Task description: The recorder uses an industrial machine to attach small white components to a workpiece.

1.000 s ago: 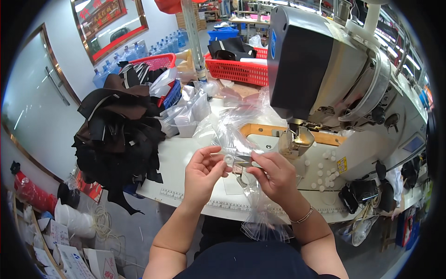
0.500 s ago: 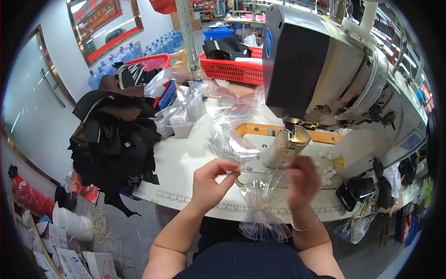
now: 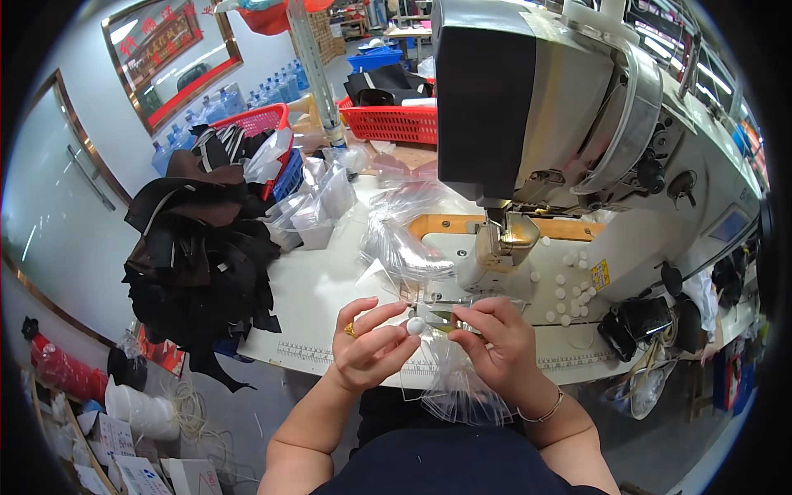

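A grey industrial sewing machine stands on a white worktable. A heap of dark leather pieces hangs over the table's left edge. Red plastic baskets sit behind. Small white buttons lie scattered beside the machine base.

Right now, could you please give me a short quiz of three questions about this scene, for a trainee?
1. True or false: the left hand pinches a small white button.
2. What hangs below the right hand? A) clear bag B) red cloth C) scissors
3. Fill in: the dark leather pile lies to the person's ____.

Key: 1 true. 2 A. 3 left.
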The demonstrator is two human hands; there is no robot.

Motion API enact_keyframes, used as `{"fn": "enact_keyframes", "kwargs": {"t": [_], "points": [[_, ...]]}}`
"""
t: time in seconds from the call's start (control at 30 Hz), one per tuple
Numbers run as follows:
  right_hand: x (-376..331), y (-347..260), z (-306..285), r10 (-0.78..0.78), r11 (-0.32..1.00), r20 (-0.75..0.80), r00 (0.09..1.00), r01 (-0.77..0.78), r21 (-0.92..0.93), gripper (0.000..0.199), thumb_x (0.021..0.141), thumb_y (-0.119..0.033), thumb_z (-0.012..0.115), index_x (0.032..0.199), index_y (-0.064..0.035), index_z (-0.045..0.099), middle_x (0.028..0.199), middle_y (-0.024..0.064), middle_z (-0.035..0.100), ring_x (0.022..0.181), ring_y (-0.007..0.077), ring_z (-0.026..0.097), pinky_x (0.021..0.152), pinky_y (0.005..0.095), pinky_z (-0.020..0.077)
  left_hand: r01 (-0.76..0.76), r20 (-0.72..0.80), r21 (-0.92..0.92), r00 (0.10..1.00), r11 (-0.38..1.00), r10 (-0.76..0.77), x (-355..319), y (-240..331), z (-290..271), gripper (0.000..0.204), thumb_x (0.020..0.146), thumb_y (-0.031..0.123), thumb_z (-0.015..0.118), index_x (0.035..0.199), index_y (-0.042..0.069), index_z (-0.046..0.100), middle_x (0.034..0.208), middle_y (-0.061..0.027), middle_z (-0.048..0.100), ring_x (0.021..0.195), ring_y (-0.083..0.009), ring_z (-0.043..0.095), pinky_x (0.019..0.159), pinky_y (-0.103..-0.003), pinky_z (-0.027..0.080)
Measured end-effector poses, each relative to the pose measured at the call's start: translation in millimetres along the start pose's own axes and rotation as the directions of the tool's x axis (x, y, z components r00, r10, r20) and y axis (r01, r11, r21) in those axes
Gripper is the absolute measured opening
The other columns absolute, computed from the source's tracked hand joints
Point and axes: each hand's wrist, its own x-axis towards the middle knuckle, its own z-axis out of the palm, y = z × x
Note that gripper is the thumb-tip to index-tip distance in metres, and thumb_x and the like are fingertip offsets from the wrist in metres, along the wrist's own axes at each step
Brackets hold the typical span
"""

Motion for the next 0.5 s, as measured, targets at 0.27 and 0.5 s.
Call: {"fn": "enact_keyframes", "kwargs": {"t": [0.27,0.5], "points": [[10.7,-0.1,2.6,0.0,0.999,0.084,0.996,-0.004,0.045,0.021,0.071,-0.013,0.068,0.09,-0.0057,0.062,0.079,0.0074,0.055,0.06,0.0184,0.056,0.049,0.0262,0.0451,-0.03,-0.012,0.036,0.999,0.999,0.03,-3.0,-0.5,2.8,0.033,0.059,-0.005,0.07,0.082,0.017,0.06,0.087,0.0006,0.043,0.084,-0.0188,0.062,0.081,-0.039,0.043],[13.9,0.7,10.2,0.055,0.996,0.041,0.998,-0.058,0.066,0.02,0.07,-0.014,0.069,0.087,-0.0073,0.061,0.075,0.0059,0.056,0.058,0.0197,0.056,0.047,0.0277,0.0442,0.03,0.012,-0.023,0.999,0.999,-0.03,-4.3,-5.0,2.6,0.03,0.059,-0.005,0.069,0.08,0.015,0.061,0.086,0.0006,0.047,0.083,-0.0185,0.062,0.08,-0.038,0.042]]}}
